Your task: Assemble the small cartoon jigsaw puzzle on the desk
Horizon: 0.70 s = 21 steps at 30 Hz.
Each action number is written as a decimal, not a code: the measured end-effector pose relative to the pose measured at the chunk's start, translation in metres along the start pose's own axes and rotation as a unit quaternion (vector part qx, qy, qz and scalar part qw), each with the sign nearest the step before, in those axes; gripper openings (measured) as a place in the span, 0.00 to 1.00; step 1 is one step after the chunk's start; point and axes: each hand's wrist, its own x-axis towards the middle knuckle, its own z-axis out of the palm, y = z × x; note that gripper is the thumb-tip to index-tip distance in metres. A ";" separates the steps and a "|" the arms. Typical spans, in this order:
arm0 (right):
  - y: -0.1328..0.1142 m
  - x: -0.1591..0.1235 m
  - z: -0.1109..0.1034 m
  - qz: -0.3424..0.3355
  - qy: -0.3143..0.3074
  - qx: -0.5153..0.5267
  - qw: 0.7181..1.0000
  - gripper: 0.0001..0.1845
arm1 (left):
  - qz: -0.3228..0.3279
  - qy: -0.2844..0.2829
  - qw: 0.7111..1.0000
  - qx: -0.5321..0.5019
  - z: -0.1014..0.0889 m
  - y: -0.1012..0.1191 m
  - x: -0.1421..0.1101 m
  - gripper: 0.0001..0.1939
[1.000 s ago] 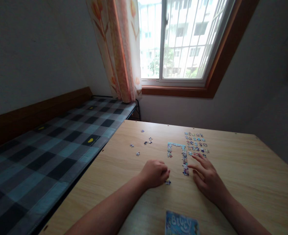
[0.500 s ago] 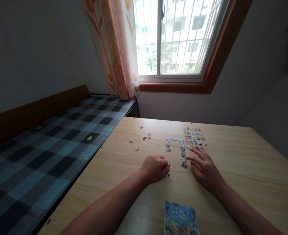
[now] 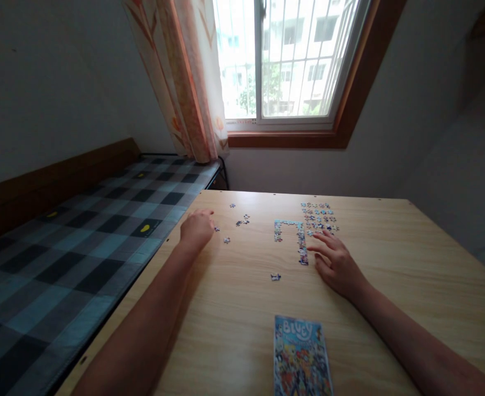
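The right hand (image 3: 333, 261) is loosely spread, just beside the partial jigsaw border (image 3: 301, 242); the left hand (image 3: 197, 228) is near a loose puzzle piece (image 3: 216, 229), and I cannot tell if it grips anything. Beyond the right hand are rows of pieces (image 3: 324, 212); on the hands' near side, a Bluey-titled picture (image 3: 301, 352)

Tan wood grain is crossing the desk (image 3: 391, 247). Blue and mixed colours are speckling the puzzle border (image 3: 302, 247). White lettering is topping the blue, multicoloured box (image 3: 302, 355). Grey, black and teal checks are covering the mattress (image 3: 102, 253); orange flowers are patterning the curtain (image 3: 188, 77).
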 end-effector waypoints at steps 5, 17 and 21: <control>0.002 0.000 0.000 -0.007 0.002 0.001 1.000 0.15 | 0.006 -0.094 0.995 -0.032 0.016 -0.039 0.013 0.21; 0.004 0.000 -0.004 -0.028 -0.001 -0.012 1.000 0.14 | 0.067 -0.108 0.992 0.022 0.021 -0.019 0.010 0.16; 0.005 0.002 -0.007 -0.013 -0.014 -0.001 1.000 0.13 | 0.054 -0.094 0.994 0.030 0.024 -0.019 0.013 0.14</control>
